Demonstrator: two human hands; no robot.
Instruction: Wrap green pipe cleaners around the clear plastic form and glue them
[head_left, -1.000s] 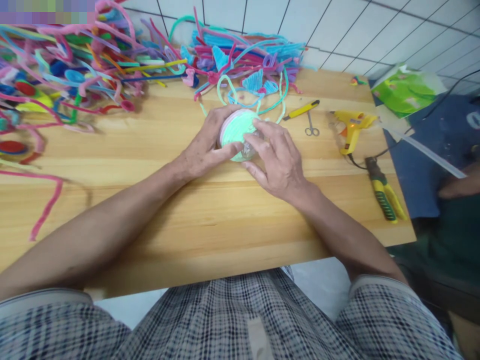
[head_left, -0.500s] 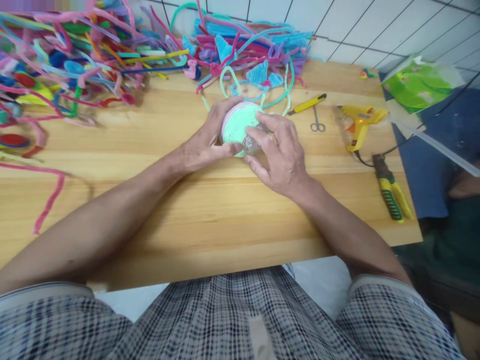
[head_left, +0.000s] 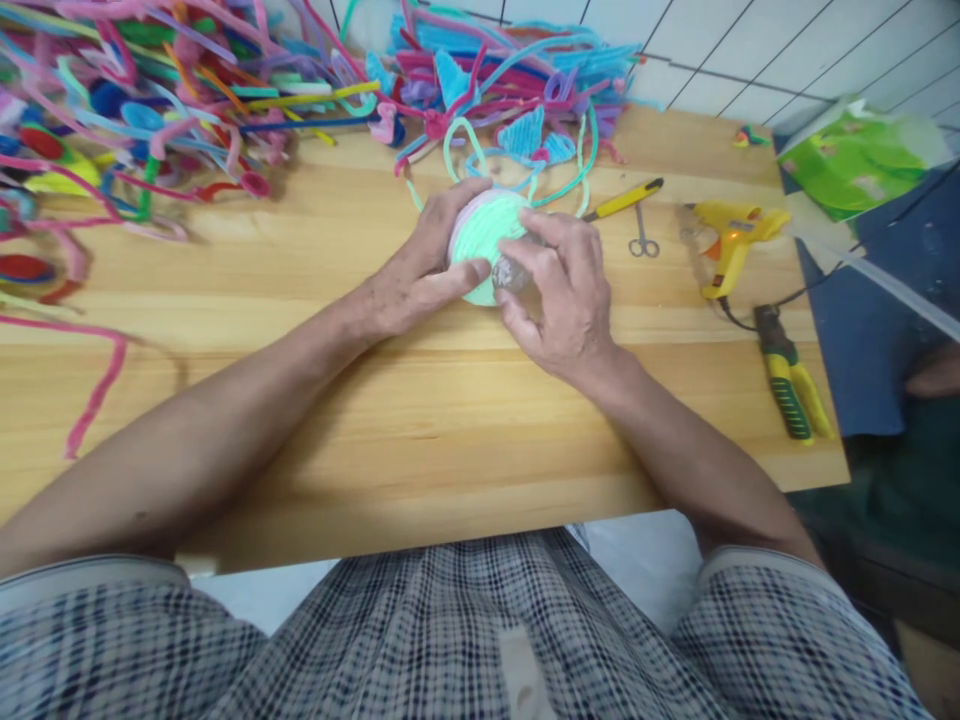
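Observation:
Between my hands is a rounded piece (head_left: 484,240) wrapped in mint-green and pale lilac fuzzy pipe cleaner. A clear, shiny knob-like end (head_left: 510,272) sticks out of it on the right. My left hand (head_left: 427,265) clasps the wrapped piece from the left, thumb lying across its front. From the right, my right hand (head_left: 566,290) grips the clear end and the edge of the winding with its fingertips. Just beyond it, loose mint-green pipe cleaners (head_left: 461,145) curl on the table; whether they join the piece is hidden.
Pipe cleaners (head_left: 517,70) in many colours are heaped along the back and left of the wooden table (head_left: 420,440). To the right lie a yellow utility knife (head_left: 626,198), small scissors (head_left: 643,243), a yellow glue gun (head_left: 731,245) and pliers (head_left: 791,380). A green packet (head_left: 855,165) stands beyond.
My left thumb has shifted slightly up and right over the green winding. The whole view has moved a little; my right hand keeps its grip on the clear end.

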